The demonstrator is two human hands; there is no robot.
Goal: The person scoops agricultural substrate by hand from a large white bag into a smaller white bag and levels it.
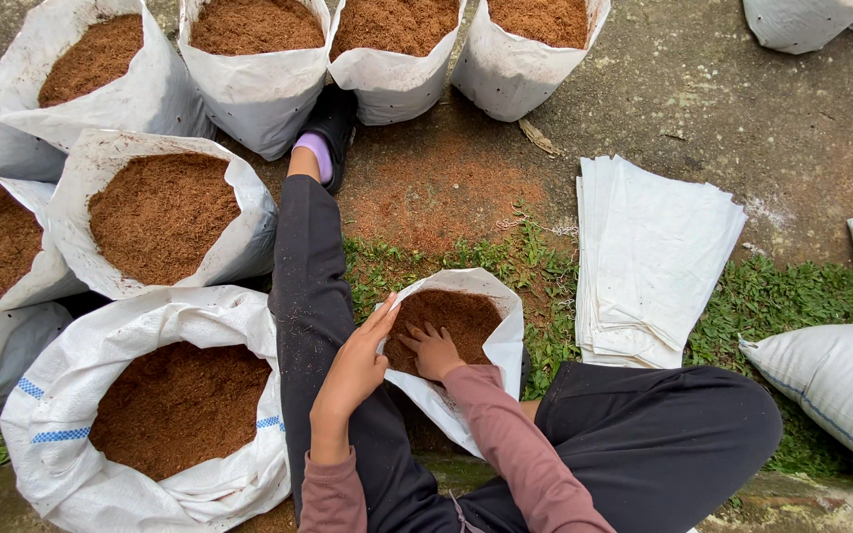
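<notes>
Brown, fibrous fill sits under my right hand [433, 350], which lies flat and open, pressing it down inside the small white grow bag [502, 341] between my legs. My left hand [355, 367], fingers open, braces the bag's near rim so the mouth stays wide. The big sack [71, 395] of fill lies left of that hand, flat empty bags [649, 252] well to the right.

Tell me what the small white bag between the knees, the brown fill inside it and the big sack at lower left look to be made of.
Small white bag: thin, smooth plastic film, judging by its soft creases and faint sheen. Brown fill: loose, dry, fibrous, reddish-brown matter, possibly coir or peat; the right hand lies flat on it. Big sack: woven plastic, matte, blue-striped, with a rolled rim.
</notes>
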